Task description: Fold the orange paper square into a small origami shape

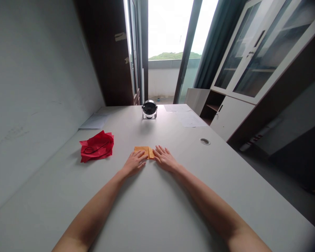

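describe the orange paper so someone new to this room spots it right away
On the white table, find the left hand and right hand near the middle. Both touch the orange paper. It is small, flat and creased, unlike the larger, crumpled red paper off to the left.

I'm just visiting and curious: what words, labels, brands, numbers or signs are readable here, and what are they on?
None can be read.
White sheets on the right of the table: any print is too faint to make out.
White paper by the wall: no legible writing.
Round black device: no readable label or brand.
Orange paper and red paper: no lettering visible.
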Tool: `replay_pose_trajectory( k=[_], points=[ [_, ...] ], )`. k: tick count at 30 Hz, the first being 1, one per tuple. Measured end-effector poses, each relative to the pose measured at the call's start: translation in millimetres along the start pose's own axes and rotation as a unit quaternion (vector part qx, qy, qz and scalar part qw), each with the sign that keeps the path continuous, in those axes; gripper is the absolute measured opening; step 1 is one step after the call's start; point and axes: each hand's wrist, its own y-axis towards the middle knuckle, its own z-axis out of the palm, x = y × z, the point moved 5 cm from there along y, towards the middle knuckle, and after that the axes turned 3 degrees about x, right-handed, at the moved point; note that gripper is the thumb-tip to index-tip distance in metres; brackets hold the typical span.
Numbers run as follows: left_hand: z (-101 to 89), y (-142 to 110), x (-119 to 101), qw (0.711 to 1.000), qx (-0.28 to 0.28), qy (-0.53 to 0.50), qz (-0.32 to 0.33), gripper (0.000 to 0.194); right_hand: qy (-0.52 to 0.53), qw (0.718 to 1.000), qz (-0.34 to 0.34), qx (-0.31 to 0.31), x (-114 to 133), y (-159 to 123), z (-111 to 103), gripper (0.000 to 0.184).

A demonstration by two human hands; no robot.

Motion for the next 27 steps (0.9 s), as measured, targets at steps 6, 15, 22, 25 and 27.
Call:
replay_pose_trajectory(
  k=[6,15,22,25,27],
  points=[
    [-3.1,0,-1,1.0,-0.015,-0.005,-0.008,0.043,0.014,1.0,-0.026,-0.002,8,-2,-3,0.058],
    [-14.7,1,-3,0.997,-0.057,-0.048,0.0,0.029,0.046,0.995,-0.002,-0.083,9,-2,-16,0.032],
    [-13.7,-5,20,0.978,-0.12,-0.029,-0.169,0.054,0.043,0.995,-0.023,-0.087,26,-6,-22,0.018],
    [-14.4,-6,22,0.978,-0.121,-0.035,-0.169,0.06,0.042,0.995,-0.014,-0.093,28,-7,-23,0.015],
    [-17.2,-6,22,0.978,-0.125,-0.054,-0.156,0.061,0.047,0.994,-0.008,-0.096,27,-7,-23,0.016]
  ],
)
